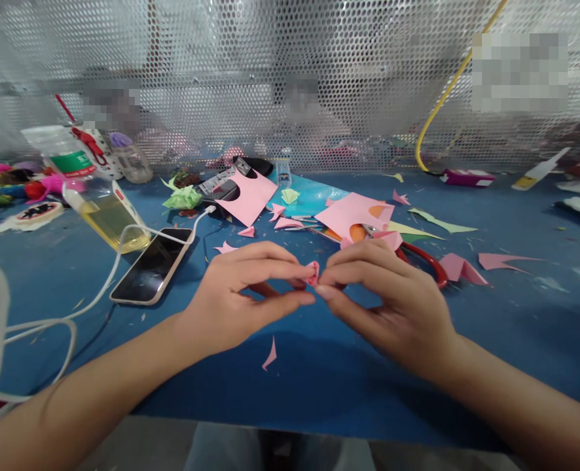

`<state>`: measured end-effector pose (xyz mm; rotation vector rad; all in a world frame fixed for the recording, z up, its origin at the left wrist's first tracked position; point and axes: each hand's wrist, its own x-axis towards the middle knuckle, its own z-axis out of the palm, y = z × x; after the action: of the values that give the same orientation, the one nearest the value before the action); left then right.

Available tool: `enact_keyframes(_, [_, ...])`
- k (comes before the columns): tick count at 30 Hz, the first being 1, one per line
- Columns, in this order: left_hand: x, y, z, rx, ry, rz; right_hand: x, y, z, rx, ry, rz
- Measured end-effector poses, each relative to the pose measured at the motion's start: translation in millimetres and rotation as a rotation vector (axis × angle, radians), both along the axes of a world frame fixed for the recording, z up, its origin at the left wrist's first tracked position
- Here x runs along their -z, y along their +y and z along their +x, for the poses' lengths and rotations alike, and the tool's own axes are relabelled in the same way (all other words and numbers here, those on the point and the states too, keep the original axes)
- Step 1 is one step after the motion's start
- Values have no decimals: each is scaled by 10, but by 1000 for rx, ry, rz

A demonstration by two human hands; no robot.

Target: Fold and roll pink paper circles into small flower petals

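Observation:
A small roll of pink paper [312, 273] is pinched between the fingertips of both hands, above the blue table. My left hand [241, 288] reaches in from the left, its fingers closed on one side of the roll. From the right, my right hand [393, 294] grips the other side with thumb and forefinger. The roll is mostly covered by the fingers. Below the hands lies a thin pink paper scrap [270, 354]. Behind them are cut pink sheets [249, 196] with round cut-outs, and red-handled scissors [430, 261] partly under paper.
At left, a white cable [116, 268] runs to a phone [152, 268], near a bottle of yellow liquid [106, 219]. A glue bottle [540, 170] and a purple box [467, 178] lie at back right. A perforated metal screen [251, 78] borders the blue table [309, 386].

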<state>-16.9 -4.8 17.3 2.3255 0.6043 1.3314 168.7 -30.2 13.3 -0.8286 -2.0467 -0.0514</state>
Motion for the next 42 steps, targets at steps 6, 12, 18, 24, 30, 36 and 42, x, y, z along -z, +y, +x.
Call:
enact_keyframes(6, [15, 22, 17, -34, 20, 149, 20, 13, 12, 3, -19, -2])
enact_keyframes(12, [30, 37, 8, -34, 23, 112, 26, 13, 7, -3, -48, 6])
enact_keyframes(18, [35, 104, -38, 15, -32, -129, 77, 146, 87, 65, -107, 69])
enact_keyframes(24, [51, 187, -54, 58, 192, -285, 114, 215, 151, 57, -224, 156])
enact_keyframes(30, [75, 347, -91, -121, 127, -279, 158, 226, 81, 135, -50, -104])
enact_keyframes(36, [145, 449, -100, -313, 244, -164, 225, 352, 166, 222, -47, -312])
enact_keyframes(42, [317, 407, -14, -162, 408, -74, 370, 366, 190, 83, -335, -418])
